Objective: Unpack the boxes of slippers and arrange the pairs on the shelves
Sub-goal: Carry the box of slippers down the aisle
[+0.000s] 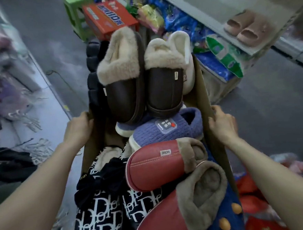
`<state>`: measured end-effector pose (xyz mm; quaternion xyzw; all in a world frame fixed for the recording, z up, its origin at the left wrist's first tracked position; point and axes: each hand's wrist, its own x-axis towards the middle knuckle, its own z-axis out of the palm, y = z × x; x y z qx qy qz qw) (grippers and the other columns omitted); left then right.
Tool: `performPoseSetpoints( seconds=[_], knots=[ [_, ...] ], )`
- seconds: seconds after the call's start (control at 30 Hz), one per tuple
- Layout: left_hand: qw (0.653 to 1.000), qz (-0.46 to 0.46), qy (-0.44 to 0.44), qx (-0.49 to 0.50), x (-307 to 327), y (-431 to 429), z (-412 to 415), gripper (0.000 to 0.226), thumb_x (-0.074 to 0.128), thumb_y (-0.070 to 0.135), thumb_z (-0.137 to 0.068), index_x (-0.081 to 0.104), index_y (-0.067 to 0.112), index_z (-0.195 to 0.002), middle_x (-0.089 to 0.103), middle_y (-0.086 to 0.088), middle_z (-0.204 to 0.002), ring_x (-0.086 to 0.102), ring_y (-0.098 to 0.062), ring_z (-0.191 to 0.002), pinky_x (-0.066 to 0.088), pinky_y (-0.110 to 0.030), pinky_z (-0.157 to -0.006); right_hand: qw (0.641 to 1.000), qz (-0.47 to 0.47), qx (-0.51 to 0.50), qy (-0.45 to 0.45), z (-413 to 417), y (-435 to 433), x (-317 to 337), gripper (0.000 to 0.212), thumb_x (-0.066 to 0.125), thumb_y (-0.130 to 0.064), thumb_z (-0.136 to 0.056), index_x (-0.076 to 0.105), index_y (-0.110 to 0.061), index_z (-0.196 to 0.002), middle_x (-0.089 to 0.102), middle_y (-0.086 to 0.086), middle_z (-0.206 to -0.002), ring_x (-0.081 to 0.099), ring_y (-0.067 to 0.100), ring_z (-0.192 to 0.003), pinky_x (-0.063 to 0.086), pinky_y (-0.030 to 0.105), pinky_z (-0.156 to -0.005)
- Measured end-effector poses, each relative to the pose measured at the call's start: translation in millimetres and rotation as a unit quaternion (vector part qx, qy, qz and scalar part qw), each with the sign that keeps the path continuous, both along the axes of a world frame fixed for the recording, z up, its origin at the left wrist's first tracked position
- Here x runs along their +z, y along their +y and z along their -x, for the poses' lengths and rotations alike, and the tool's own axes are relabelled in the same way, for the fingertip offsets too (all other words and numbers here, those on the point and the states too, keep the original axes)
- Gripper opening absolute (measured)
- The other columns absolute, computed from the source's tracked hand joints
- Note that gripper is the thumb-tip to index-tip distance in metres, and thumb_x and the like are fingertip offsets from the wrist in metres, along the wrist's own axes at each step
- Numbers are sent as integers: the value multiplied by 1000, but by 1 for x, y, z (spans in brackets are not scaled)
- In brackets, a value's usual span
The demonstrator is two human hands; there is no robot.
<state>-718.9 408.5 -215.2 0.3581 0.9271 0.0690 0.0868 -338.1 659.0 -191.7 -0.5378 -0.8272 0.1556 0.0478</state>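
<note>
Both hands grip the cardboard box by its long side walls: the left hand curls its fingers over the left wall's top edge, the right hand is closed around the right wall's edge, thumb on top. The box is held out in front of the person, above the grey floor, heaped with slippers.

A brown fur-lined pair sits highest at the far end, a blue knitted slipper just below it, a red pair marked HOME nearer the body, and a dark patterned pair with bows at the near left.

The step in hand looks like carrying the load to the white shelf on the right, where one pink slide pair already stands. To do it well, keep the box level. The brown pair rides above the rim and would likely slide off if the far end dips. The thin walls may bow under the grip, so supporting the base would be safer. Set the box down near the shelf before lifting pairs out, taking the top pair first.
</note>
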Motion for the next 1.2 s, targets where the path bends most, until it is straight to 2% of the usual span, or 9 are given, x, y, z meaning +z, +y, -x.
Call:
performPoseSetpoints(
  seconds=[0.1, 0.27, 0.47, 0.57, 0.77, 1.0, 1.2],
  knots=[
    [999, -13, -4, 31, -4, 19, 39, 25, 54, 19, -94, 53, -1, -109, 62, -38, -96, 58, -53, -89, 45, -48, -72, 1000, -12, 16, 8, 61, 37, -1, 37, 51, -24, -98, 44, -21, -133, 67, 17, -99, 65, 39, -91, 55, 51, -80],
    [996, -17, -15, 85, -6, 45, 121, 26, 53, 19, -94, 51, -1, -111, 61, -38, -94, 58, -53, -88, 45, -47, -70, 998, -6, 67, 17, 169, 96, 2, 36, 52, -23, -97, 41, -27, -132, 67, 11, -98, 66, 32, -88, 57, 51, -77],
    [991, -18, -5, 130, 2, 86, 215, 27, 51, 19, -95, 52, 3, -117, 63, -33, -99, 57, -51, -92, 40, -43, -68, 994, -27, 102, 6, 298, 173, 9, 37, 52, -23, -96, 41, -25, -131, 68, 19, -104, 65, 41, -91, 55, 56, -79],
    [987, -33, -1, 156, 6, 109, 263, 24, 51, 20, -94, 51, 4, -112, 63, -34, -96, 57, -52, -89, 36, -41, -65, 991, -37, 126, 11, 360, 212, 15, 36, 53, -22, -94, 43, -24, -129, 68, 18, -104, 65, 41, -93, 54, 55, -80],
    [972, -45, 9, 229, 0, 165, 362, 19, 54, 16, -91, 52, 2, -105, 62, -35, -94, 58, -51, -88, 48, -48, -68, 978, -10, 208, 24, 509, 302, 3, 37, 51, -18, -96, 45, -18, -132, 69, 21, -104, 64, 44, -92, 52, 49, -79],
    [967, -30, 26, 251, 19, 222, 453, 22, 55, 9, -93, 55, -4, -110, 60, -40, -89, 58, -52, -85, 34, -43, -62, 970, 27, 236, 55, 643, 377, 2, 37, 54, -17, -93, 50, -17, -130, 68, 27, -100, 63, 48, -88, 52, 49, -74],
    [965, -1, 36, 260, 19, 254, 549, 28, 54, 15, -94, 52, -3, -116, 62, -39, -90, 60, -53, -86, 35, -41, -62, 967, 25, 249, 56, 737, 414, 2, 38, 55, -13, -94, 49, -11, -131, 67, 27, -102, 62, 48, -90, 47, 44, -74]
  ],
)
